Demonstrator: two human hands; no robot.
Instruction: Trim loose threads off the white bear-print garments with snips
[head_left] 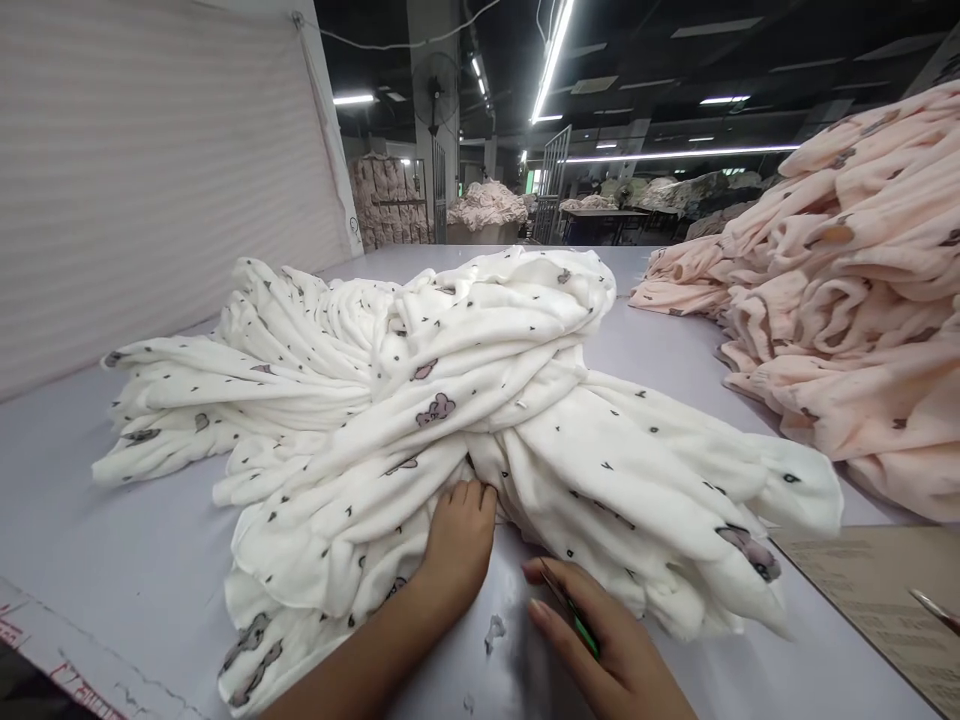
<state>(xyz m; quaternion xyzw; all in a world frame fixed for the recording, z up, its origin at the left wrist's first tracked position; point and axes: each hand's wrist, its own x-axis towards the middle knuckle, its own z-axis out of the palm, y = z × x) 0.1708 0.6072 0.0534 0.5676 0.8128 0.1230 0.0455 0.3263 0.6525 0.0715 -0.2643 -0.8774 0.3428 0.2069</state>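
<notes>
A large bundle of white fleece cloth (360, 420), printed with small grey bears and dark marks, lies twisted and gathered on the table. My left hand (463, 535) is closed at the lower middle of the bundle, its fingertips hidden in the folds. Just right of it, a little above the tabletop, my right hand (600, 635) holds small green-handled thread snips (574, 610) between thumb and fingers. The tip of the snips points up and left, and the rest is covered by the palm.
The pale table (52, 520) carries a tall heap of pink printed fleece (847, 290) at the right. A brown cardboard sheet (877, 590) lies near the right edge, with a metal tool (934, 608) on it. Lint scraps (494, 632) sit between my hands. A pale hanging sheet (150, 180) borders the left.
</notes>
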